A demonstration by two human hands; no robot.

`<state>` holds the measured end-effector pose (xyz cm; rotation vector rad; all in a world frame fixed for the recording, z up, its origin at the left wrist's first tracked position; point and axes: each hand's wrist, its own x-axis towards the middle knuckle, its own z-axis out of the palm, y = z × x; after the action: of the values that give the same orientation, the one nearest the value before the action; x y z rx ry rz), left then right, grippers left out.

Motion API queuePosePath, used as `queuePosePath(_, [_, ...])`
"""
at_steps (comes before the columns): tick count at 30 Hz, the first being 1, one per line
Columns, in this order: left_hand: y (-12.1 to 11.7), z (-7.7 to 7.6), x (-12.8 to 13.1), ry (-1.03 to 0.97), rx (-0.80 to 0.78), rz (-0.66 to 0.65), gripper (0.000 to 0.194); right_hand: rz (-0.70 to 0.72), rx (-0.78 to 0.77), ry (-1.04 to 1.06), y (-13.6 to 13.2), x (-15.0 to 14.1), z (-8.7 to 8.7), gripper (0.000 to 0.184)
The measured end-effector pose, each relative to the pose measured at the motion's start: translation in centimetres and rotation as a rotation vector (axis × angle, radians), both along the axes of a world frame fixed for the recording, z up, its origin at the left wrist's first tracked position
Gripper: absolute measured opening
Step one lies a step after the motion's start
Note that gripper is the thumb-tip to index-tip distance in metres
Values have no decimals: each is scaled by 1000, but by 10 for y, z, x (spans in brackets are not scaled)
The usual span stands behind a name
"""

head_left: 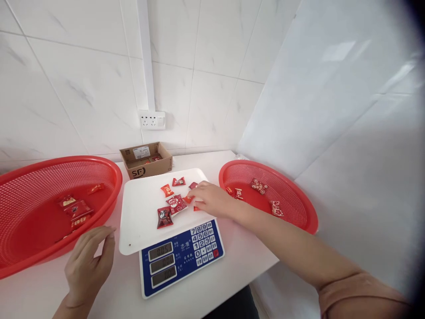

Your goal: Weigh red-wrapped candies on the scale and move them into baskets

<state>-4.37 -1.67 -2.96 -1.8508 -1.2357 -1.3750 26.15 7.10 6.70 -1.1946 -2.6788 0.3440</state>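
Observation:
My right hand (212, 199) reaches over the white pan (139, 212) of a digital scale. Its thumb and fingertips close around a small red wrapped candy (188, 199). Several other wrapped candies lie close by on the pan, among them a larger red packet (176, 204), a dark red one (164, 217) and an orange-red one (167, 190). Partly hidden by the fingers is another red wrapper. Left of the scale, my left hand (89, 261) hovers in front of a red basket, loosely curled, with a gap between thumb and fingers and nothing visible in it.
Red mesh baskets stand on the left (113, 177) and right (299, 199), both with wrapped candies inside. A cardboard box (149, 167) sits behind the pan. The blue keypad panel (182, 257) faces me. Tiled walls and a socket (152, 120) are behind the table.

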Motion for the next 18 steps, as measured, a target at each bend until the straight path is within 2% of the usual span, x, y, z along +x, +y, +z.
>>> queuePosePath(4, [0, -2, -2, -12, -7, 32, 17, 79, 90, -114, 8, -21, -17, 20])
queuePosePath(6, [-1, -3, -4, -10, -19, 47, 17, 82, 126, -109, 10, -24, -16, 19])
queuePosePath(8, [-3, -4, -5, -3, -58, 59, 17, 44, 148, -55, 11, -19, -7, 19])
queuePosePath(10, [-4, -4, -5, -20, -93, 75, 16, -91, 161, 37, 10, -3, 8, 19])
queuePosePath(12, [-4, -4, -4, -51, -99, 90, 14, -299, 162, 109, 12, 23, 24, 20])
queuePosePath(14, [-5, -3, -1, -83, -93, 96, 11, -480, 112, 73, 16, 55, 36, 20])
queuePosePath(16, [-5, -2, 3, -104, -81, 88, 9, -551, -43, -112, 21, 85, 38, 16])
queuePosePath(18, [-5, -1, 6, -108, -77, 92, 8, -562, -114, -175, 24, 107, 29, 10])
